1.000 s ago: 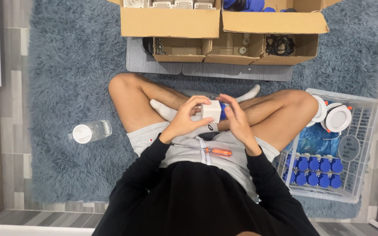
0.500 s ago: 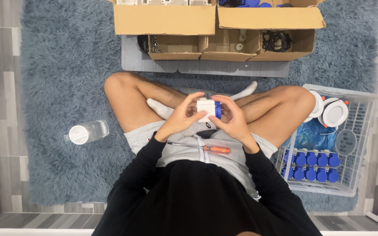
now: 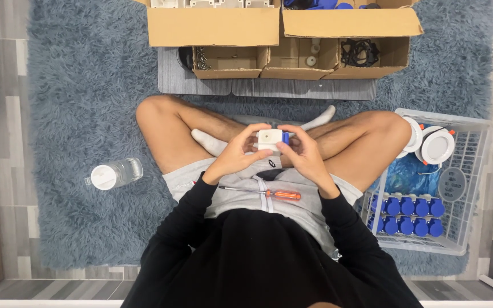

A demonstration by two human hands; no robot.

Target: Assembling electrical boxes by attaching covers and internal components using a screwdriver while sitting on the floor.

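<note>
I sit cross-legged on a blue shaggy rug. Both hands meet over my lap around a small white box-shaped part (image 3: 269, 138) with a blue piece on its right side. My left hand (image 3: 236, 155) grips its left side and underside with the fingertips. My right hand (image 3: 302, 154) pinches its right side at the blue piece. An orange-handled screwdriver (image 3: 269, 193) lies loose across my grey shorts, just below the hands.
Open cardboard boxes (image 3: 283, 54) with screws, small white parts and black rings stand ahead on a grey mat. A white wire basket (image 3: 468, 188) at my right holds round white lamp fittings and several blue parts. A clear plastic bottle (image 3: 113, 173) lies at my left.
The view has shifted slightly. Both hands have stayed on the white part, turning it a little and raising it slightly above the lap. The screwdriver has not moved.
</note>
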